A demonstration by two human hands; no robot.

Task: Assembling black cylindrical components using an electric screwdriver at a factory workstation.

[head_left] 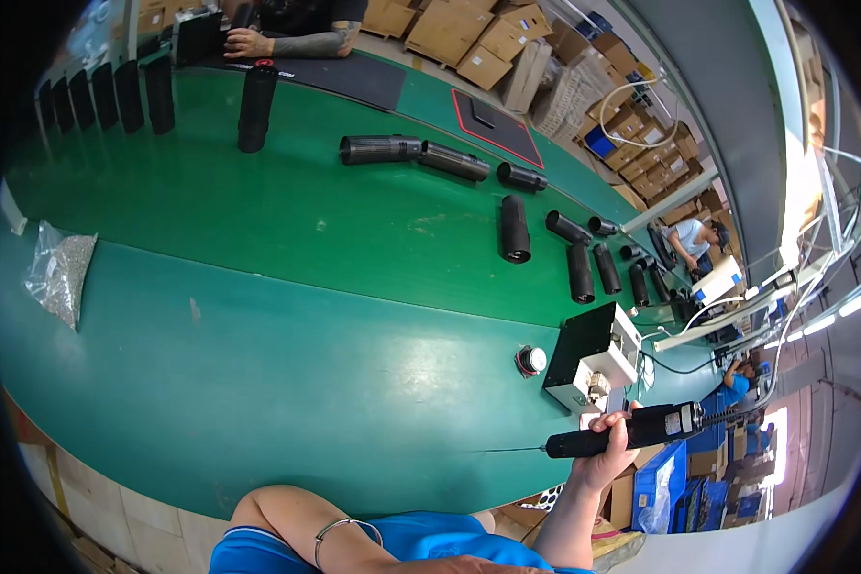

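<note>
My right hand (pixel 607 453) is closed around a black electric screwdriver (pixel 641 430) at the lower right. The tool lies level, its long thin bit pointing left over the table and its coiled cord trailing off to the right. My left arm, with a metal bangle (pixel 349 531), is bent across my body. Only a strip of what seems to be my left hand (pixel 469 565) shows at the lower edge, its fingers hidden. Above the screwdriver stands a black and white box-shaped device (pixel 595 359), likely a screw feeder. Beside it is a small round part with a pale top (pixel 532 361).
Black cylindrical housings (pixel 515 230) lie on the green table (pixel 354 383), and several stand upright at far left. A clear bag of small metal parts (pixel 62 273) rests on the left. Across the table is another person's forearm (pixel 311 45). Blue bins (pixel 660 488) stand at right.
</note>
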